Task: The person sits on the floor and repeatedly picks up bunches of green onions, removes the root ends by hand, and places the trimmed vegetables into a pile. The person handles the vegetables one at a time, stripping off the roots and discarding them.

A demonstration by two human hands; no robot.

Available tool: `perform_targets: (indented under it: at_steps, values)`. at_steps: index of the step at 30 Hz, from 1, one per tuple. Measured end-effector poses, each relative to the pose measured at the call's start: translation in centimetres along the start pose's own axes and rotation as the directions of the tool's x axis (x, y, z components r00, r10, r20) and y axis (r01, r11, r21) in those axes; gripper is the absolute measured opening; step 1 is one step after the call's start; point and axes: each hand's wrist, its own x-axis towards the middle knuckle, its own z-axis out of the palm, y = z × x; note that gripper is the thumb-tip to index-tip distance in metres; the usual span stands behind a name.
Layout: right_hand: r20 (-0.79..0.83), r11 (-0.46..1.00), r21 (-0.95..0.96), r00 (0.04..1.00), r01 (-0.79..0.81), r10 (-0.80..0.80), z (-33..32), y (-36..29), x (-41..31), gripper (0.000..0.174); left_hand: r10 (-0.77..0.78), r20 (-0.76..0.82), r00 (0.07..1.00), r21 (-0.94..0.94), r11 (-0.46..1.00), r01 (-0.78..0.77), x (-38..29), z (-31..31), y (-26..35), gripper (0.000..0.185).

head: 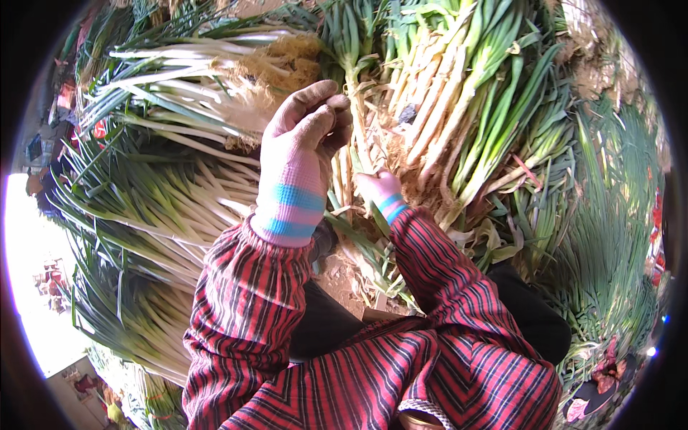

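Observation:
My left hand [309, 121], in a soiled pink knit glove with blue cuff bands, is raised above the plants with its fingers curled. Its fingertips overlap the edge of a long green onion stalk [352, 88] in the view; whether they touch or pinch anything is hidden. Lower and to the right, my right hand [379, 188], gloved alike, closes around the lower end of that stalk. The stalk's dark green leaves [344, 35] point away from me. A loose green leaf [355, 231] hangs below my right hand.
White-stemmed green onions [177, 215] lie heaped at left, with a rooty bundle [269, 70] behind. Yellowish unpeeled stalks [438, 102] lie ahead to the right. A broad bank of green leaves [602, 215] covers the right side. Bare soil [338, 279] shows between my legs.

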Motion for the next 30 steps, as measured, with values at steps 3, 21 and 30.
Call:
perform_targets:
  at_steps: [3,21,30]
  values:
    - [0.036,0.976,0.179,0.991,0.121,-0.129,-5.5,-6.0,-6.9,0.029,0.031,-0.063,0.998,0.086,0.996,-0.025,0.9,0.7,-1.5,0.028]
    - [0.115,0.655,-0.723,0.973,0.222,-0.202,-20.9,-0.8,-28.3,0.042,-0.226,0.056,0.973,-0.382,0.895,0.230,5.6,4.8,-10.5,0.027]
    - [-0.233,0.824,-0.201,0.791,0.530,-0.566,-12.4,-8.1,-21.2,0.037,-0.024,0.196,0.980,0.068,0.998,0.011,3.7,6.1,-6.6,0.034]
